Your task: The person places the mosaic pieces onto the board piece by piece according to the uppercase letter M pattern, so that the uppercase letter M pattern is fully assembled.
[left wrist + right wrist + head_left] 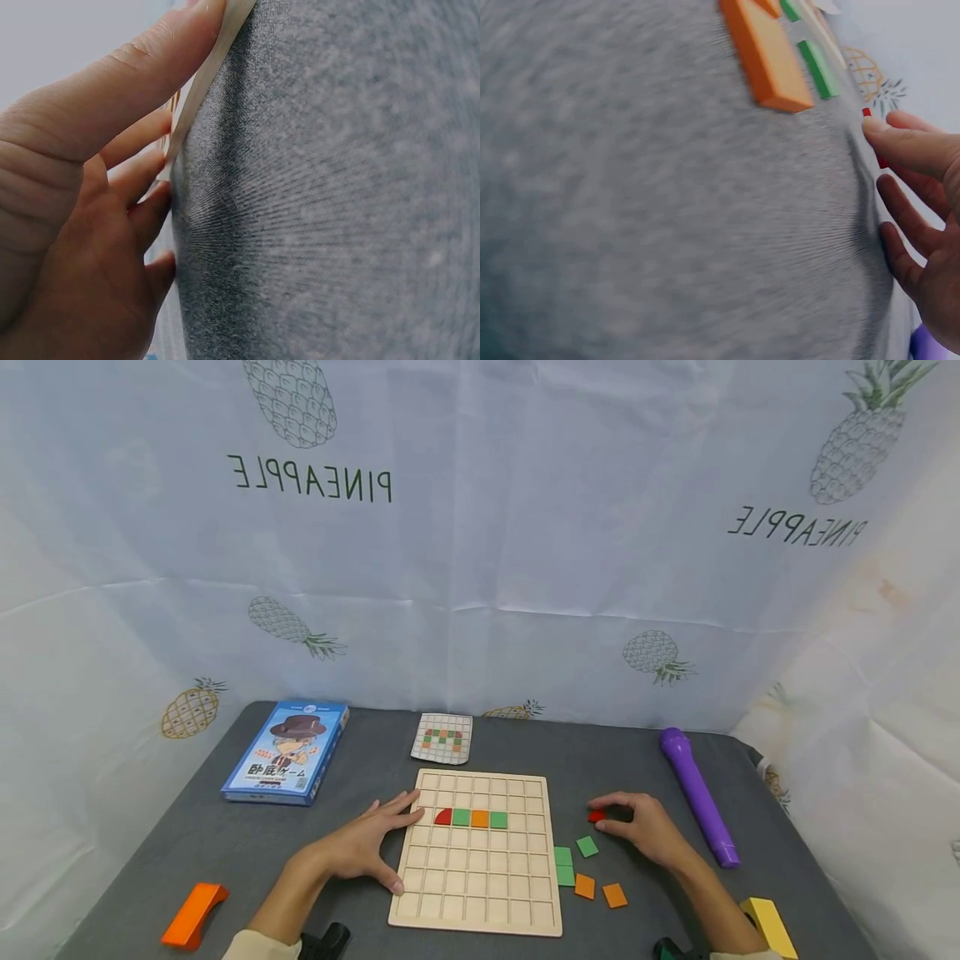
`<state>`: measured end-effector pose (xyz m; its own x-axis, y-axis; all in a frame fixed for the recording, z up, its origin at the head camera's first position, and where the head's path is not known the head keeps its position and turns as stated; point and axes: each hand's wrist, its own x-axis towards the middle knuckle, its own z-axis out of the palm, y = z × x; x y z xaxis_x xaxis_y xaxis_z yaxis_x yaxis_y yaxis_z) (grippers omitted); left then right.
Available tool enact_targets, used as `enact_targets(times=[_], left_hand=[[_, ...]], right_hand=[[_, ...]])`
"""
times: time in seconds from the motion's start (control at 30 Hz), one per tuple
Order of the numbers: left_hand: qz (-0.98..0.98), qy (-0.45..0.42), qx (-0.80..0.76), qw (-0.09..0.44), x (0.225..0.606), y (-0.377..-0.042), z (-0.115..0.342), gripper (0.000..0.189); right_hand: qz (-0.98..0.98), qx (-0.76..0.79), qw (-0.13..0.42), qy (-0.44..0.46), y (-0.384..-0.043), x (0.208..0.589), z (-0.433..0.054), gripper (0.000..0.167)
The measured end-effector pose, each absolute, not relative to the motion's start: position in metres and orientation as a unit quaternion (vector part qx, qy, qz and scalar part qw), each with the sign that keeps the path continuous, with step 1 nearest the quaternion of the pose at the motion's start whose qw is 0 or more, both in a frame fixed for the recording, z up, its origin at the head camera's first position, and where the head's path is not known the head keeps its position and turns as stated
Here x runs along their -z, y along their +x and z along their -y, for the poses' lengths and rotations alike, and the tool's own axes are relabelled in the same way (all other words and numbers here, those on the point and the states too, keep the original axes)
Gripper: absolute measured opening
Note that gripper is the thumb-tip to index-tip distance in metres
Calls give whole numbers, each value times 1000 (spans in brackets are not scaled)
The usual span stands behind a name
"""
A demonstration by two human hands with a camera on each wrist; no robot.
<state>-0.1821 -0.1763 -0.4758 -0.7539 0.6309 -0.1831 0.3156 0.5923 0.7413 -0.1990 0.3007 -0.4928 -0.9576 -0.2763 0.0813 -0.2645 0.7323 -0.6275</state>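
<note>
A wooden grid board [468,885] lies on the grey table. Along one of its rows sit a red quarter-round tile [444,817], a green tile [461,817], an orange tile [480,818] and another green tile [498,819]. My left hand [365,842] rests at the board's left edge, fingers spread, thumb [142,82] touching the rim. Right of the board, my right hand [643,828] pinches a red piece [596,816] between thumb and index finger, at the tabletop. Its full shape is hidden by the fingers. Nearby lie loose green tiles [587,847] and orange tiles [615,895].
A pattern card [442,739] lies behind the board. At the back left is a blue game box [288,752]; an orange block [193,917] lies at the front left. On the right are a purple microphone-shaped stick [699,797] and a yellow block [770,927]. A pineapple-print curtain [480,527] hangs behind.
</note>
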Motion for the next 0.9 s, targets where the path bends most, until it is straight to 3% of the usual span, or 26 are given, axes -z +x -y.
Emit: enact_targets(times=[0.27, 0.9], left_hand=[[-865, 273, -361, 217, 475, -182, 175, 109], [-865, 267, -364, 220, 479, -185, 176, 111]], right_hand=[[-896, 409, -21, -171, -199, 482, -300, 13], [-891, 408, -2, -196, -202, 484, -279, 25]])
